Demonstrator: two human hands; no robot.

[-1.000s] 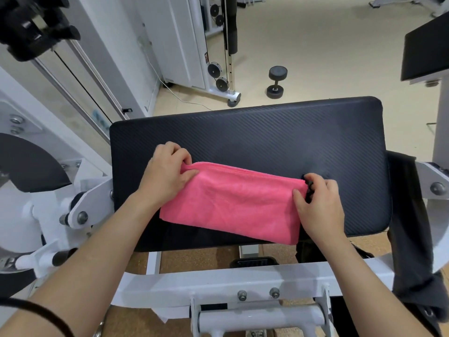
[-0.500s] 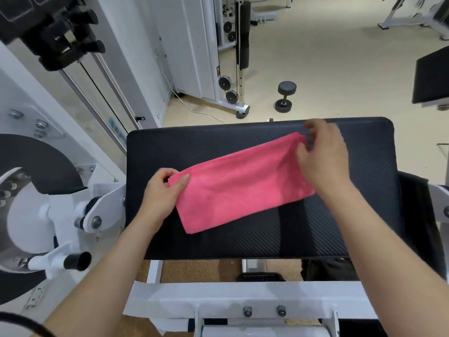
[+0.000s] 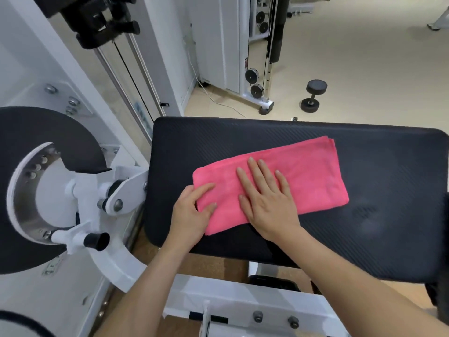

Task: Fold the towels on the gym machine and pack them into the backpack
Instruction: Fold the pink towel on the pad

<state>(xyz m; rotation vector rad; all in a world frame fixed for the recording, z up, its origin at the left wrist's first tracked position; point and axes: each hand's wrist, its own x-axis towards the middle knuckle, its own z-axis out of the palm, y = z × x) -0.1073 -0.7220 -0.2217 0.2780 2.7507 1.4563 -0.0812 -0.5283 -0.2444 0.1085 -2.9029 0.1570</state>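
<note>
A pink towel (image 3: 313, 176) lies folded into a long rectangle on the black padded seat (image 3: 379, 227) of the gym machine, slanting up to the right. My right hand (image 3: 267, 200) rests flat on the towel's middle, fingers spread. My left hand (image 3: 194, 215) sits at the towel's near left corner, fingers on the cloth's edge, thumb beside it. Neither hand grips the towel. The backpack is not clearly in view.
The machine's white frame and black round pivot cover (image 3: 48, 186) stand close on the left, with a short black-capped handle (image 3: 96, 240). A dumbbell (image 3: 313, 94) lies on the beige floor beyond the seat. A cable machine (image 3: 260, 69) stands behind.
The towel was swung round and laid down flat on the seat. My right hand let go of its far end and now presses on its middle; my left hand released its pinch.
</note>
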